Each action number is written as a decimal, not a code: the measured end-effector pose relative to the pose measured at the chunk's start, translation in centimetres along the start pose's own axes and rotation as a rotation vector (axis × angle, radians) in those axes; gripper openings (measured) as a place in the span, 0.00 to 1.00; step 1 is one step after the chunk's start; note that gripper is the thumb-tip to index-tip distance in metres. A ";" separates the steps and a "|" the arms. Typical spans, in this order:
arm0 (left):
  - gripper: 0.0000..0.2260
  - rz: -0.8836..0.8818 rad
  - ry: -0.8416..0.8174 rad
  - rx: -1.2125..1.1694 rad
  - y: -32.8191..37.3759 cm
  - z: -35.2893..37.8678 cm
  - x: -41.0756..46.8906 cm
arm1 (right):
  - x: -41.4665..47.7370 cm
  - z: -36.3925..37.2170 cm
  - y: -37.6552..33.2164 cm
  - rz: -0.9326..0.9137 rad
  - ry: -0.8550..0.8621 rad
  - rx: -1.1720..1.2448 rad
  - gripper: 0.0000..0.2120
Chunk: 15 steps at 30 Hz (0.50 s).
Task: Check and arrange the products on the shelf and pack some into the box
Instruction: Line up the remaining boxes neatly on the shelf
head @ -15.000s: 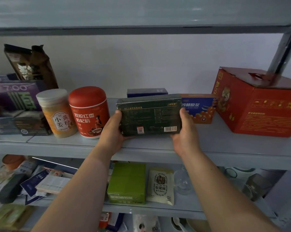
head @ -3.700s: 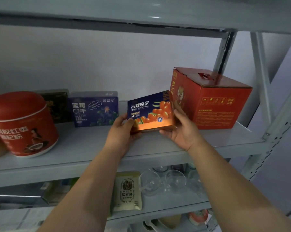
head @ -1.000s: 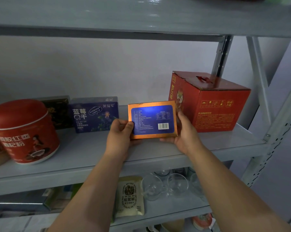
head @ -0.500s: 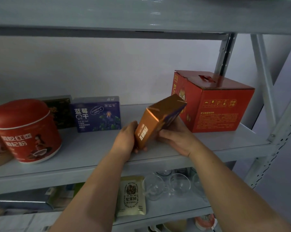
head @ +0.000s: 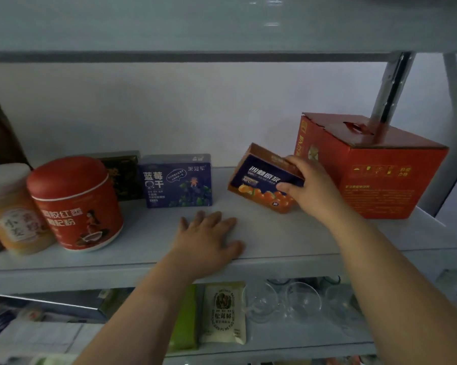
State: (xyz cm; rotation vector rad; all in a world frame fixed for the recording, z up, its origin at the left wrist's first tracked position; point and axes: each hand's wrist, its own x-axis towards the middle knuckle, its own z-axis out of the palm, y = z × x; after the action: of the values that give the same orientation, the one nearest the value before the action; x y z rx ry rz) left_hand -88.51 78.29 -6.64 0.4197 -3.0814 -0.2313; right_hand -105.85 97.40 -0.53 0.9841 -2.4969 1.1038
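- Pouch (head: 223,312), pale with a round emblem, on the lower tier; green box (head: 185,320) just to its left, clear glass cups (head: 303,302) to its right.
- Left hand (head: 207,241): palm down on the near part of the middle shelf (head: 288,241), fingers spread and straight, holding nothing.
- Right hand (head: 310,187): grips the right end of the sea-buckthorn juice box (head: 259,180), thumb on the front face, fingers curled over the top edge.
- Sea-buckthorn juice box: orange and blue, tilted with its left end raised, front facing near, between the blueberry box and the red carton; contact with the shelf cannot be told.
- Blueberry box (head: 176,180): dark blue, upright, left of centre.
- Red canister (head: 77,204): upright, left; yellow jar (head: 11,209) just beside it, further left.
- Dark box (head: 122,175): farther back, behind the canister.
- Red carton (head: 374,177): large, far right, beside the shelf post.
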 end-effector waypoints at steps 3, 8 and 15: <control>0.31 -0.021 0.020 -0.005 0.1 0.0 0.2 | 2.6 0.4 -0.4 -0.049 -0.210 -0.226 0.29; 0.30 -0.018 0.042 -0.033 0.0 -0.2 0.0 | 3.8 3.2 -0.8 -0.132 -0.233 -0.371 0.28; 0.31 -0.020 0.043 -0.054 -0.1 -0.2 -0.1 | 1.5 4.9 -1.5 -0.108 -0.164 -0.546 0.42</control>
State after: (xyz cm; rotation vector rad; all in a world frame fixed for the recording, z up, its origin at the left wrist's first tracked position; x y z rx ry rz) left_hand -88.39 78.20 -6.45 0.4477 -3.0220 -0.3013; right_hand -105.72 92.36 -2.35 1.0497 -2.6112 0.2818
